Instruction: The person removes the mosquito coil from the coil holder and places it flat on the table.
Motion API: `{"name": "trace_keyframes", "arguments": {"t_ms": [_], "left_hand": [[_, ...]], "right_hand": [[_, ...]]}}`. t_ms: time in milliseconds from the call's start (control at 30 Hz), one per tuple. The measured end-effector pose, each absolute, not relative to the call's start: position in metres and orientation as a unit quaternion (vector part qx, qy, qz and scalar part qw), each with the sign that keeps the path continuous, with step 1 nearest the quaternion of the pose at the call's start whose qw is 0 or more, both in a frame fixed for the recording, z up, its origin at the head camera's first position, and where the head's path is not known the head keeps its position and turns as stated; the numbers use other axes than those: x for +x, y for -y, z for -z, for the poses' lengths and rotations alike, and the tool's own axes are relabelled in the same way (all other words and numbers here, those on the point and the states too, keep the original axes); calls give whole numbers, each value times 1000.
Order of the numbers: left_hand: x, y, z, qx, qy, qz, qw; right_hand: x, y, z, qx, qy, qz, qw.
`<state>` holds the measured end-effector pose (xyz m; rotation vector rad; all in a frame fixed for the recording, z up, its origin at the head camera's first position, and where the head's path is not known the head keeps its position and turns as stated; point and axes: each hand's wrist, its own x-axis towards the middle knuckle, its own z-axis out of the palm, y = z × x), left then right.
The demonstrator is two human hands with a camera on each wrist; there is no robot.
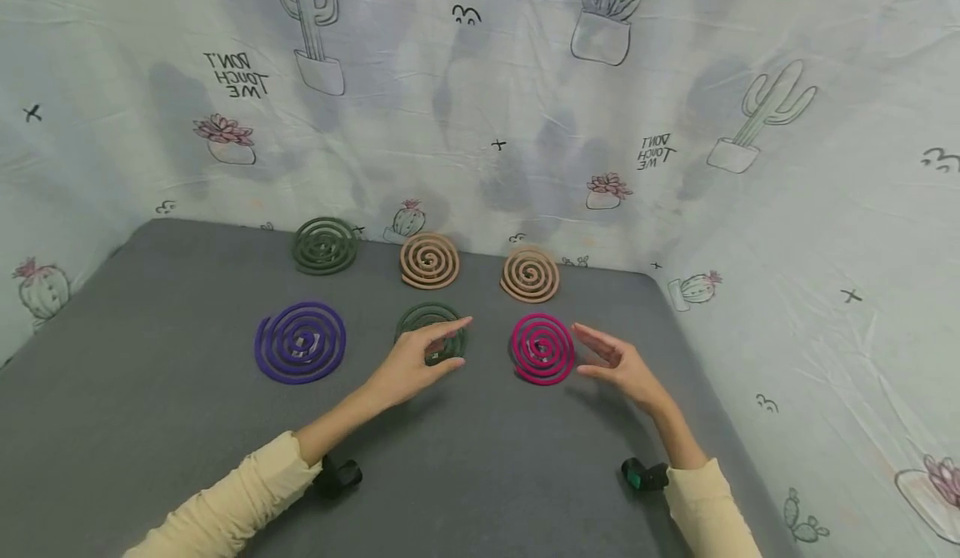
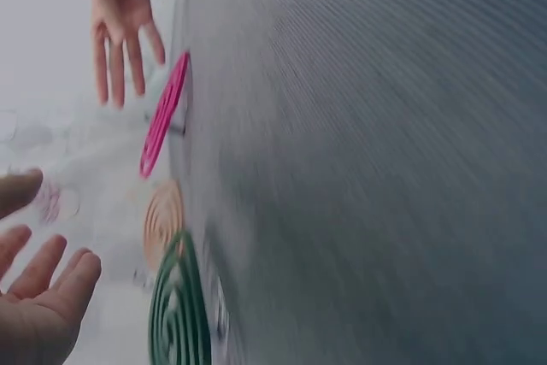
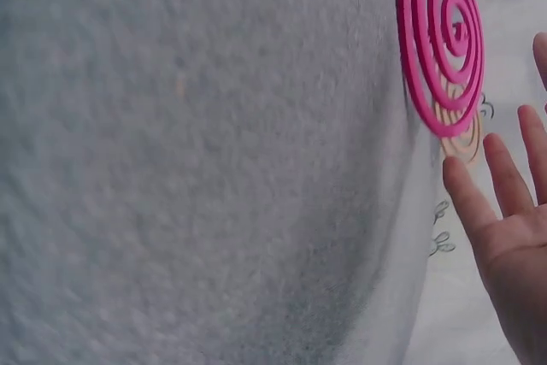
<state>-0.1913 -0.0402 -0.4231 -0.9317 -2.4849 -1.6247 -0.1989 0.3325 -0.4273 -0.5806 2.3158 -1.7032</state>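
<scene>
My left hand (image 1: 420, 362) hovers over the front middle green spiral coil (image 1: 429, 306) and covers part of it. Its fingers reach to the right, thumb spread apart, with nothing between them. Just right of the pink spiral coil (image 1: 542, 348), my right hand (image 1: 618, 366) is held with fingers extended toward it, also holding nothing. In the right wrist view the fingertips (image 3: 453, 168) show apart from the pink coil (image 3: 457, 32). The left wrist view has both palms facing inward, and the green coil (image 2: 179, 314) seen edge-on, raised slightly off the table.
A purple coil (image 1: 300, 343) lies at the front left of the grey table (image 1: 480, 458). Behind stand another green coil (image 1: 325, 246) and two tan coils (image 1: 430, 261), (image 1: 530, 275). A cactus-print cloth (image 1: 480, 108) borders the table at the back and sides.
</scene>
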Motion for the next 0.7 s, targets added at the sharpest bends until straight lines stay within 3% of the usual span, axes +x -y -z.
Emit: {"name": "trace_keyframes", "arguments": {"t_ms": [133, 700], "left_hand": [[-197, 13, 427, -282, 785, 551, -7], [-221, -54, 447, -227, 815, 533, 20]], "right_hand": [[-205, -336, 430, -175, -780, 590, 118], [-224, -335, 434, -112, -803, 564, 154]]}}
